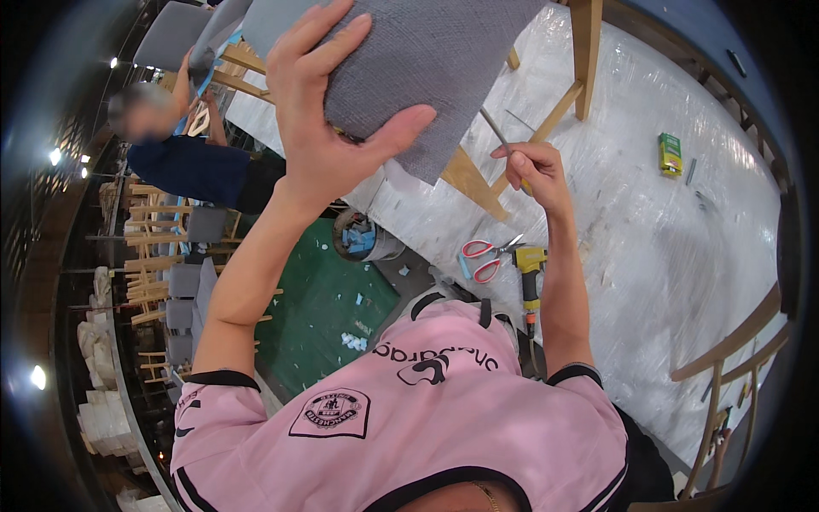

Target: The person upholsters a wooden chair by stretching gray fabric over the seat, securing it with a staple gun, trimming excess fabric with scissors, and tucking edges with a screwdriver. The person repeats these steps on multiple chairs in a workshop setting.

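Observation:
A grey fabric-upholstered chair (426, 77) with pale wooden legs lies tipped over on the wrapped work surface. My left hand (328, 119) rests on its cushioned part, fingers spread and thumb stretched across the fabric. To the right of the cushion, my right hand (537, 171) is closed around a screwdriver (493, 125). Its thin metal shaft points up toward the chair's wooden frame, and a bit of yellow handle shows below the fingers. Whether the tip touches anything is hard to make out.
Red-handled scissors (479, 249) and a yellow power driver (531, 282) lie near my right forearm. A small green and yellow box (670, 154) sits farther right. A bucket of blue scraps (363, 237) stands below the table edge. Another person (183, 171) works at far left.

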`<control>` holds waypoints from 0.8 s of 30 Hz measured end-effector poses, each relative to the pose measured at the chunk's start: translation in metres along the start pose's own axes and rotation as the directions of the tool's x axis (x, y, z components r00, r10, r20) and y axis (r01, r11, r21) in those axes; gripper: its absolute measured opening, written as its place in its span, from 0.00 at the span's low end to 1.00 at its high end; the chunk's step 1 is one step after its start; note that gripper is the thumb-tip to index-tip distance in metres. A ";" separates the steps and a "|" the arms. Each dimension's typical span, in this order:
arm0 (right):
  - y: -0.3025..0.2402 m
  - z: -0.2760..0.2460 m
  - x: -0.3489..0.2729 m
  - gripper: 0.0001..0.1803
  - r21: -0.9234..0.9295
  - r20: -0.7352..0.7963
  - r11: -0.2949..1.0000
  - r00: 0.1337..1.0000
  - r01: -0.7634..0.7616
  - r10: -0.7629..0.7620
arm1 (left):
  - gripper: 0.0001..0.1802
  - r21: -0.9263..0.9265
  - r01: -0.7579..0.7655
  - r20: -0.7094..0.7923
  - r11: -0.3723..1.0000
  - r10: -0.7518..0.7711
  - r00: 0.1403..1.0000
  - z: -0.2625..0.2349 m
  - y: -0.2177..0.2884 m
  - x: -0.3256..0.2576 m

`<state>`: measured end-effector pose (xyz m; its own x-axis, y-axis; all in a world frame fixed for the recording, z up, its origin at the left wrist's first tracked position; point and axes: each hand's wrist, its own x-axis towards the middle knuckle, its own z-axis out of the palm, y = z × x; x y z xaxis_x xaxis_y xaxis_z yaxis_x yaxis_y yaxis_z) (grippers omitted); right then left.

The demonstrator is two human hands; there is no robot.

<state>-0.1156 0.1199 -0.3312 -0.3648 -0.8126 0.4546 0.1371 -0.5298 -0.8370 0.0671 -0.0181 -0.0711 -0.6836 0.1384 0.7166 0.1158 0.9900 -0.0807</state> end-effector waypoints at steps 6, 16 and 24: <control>-0.014 0.008 0.018 0.19 -0.037 0.139 0.998 0.989 0.047 -0.042 | 0.46 -0.031 0.010 -0.004 0.999 -0.010 1.000 0.000 -0.001 -0.002; -0.049 0.013 0.061 0.14 -0.239 0.247 0.900 0.919 0.365 -0.307 | 0.49 0.133 -0.023 0.015 0.991 0.021 1.000 -0.006 -0.002 0.001; -0.092 0.000 0.079 0.10 -0.485 0.364 0.730 0.870 0.481 -0.331 | 0.43 0.138 -0.006 -0.045 0.990 0.013 0.999 -0.001 -0.011 -0.006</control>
<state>-0.1568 0.1050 -0.2181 -0.0275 -0.6205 0.7838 -0.5222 -0.6597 -0.5405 0.0711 -0.0298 -0.0740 -0.6490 0.1495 0.7460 0.0197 0.9835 -0.1799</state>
